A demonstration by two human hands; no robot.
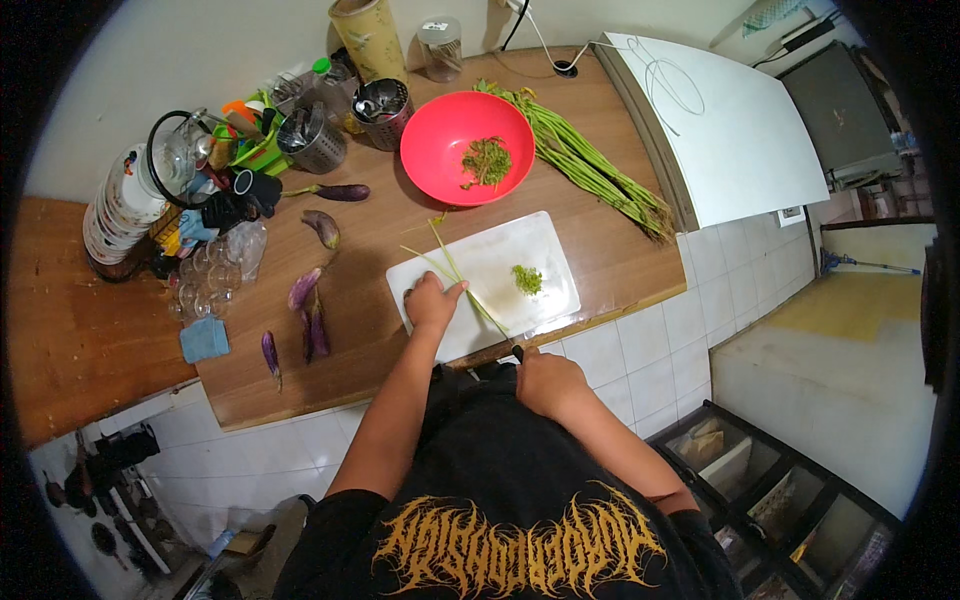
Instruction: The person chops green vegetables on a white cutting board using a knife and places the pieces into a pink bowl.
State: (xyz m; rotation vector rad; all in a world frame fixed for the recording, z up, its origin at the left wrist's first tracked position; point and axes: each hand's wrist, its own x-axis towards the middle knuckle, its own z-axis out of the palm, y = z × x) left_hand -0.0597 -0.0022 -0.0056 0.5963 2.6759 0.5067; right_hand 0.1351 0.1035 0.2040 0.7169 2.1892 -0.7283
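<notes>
My left hand [433,300] presses a few thin green stalks [481,309] against the white cutting board [555,247]. In my right hand [550,381] is the black handle of a knife [518,351], at the board's near edge by the stalks' lower ends; its blade hardly shows. A small heap of chopped greens [527,280] lies on the right half of the board. Beyond the board stands a red bowl [427,154] with cut greens [487,160] in it. A bundle of long green stalks with roots [592,161] lies to the bowl's right.
Several purple eggplants [304,290] lie on the wooden counter [360,270] at the left. Behind them are stacked bowls [120,202], glasses [206,277], a blue cloth [204,339] and metal utensil holders [313,142]. A white panel [720,127] with a cable on it stands at the right.
</notes>
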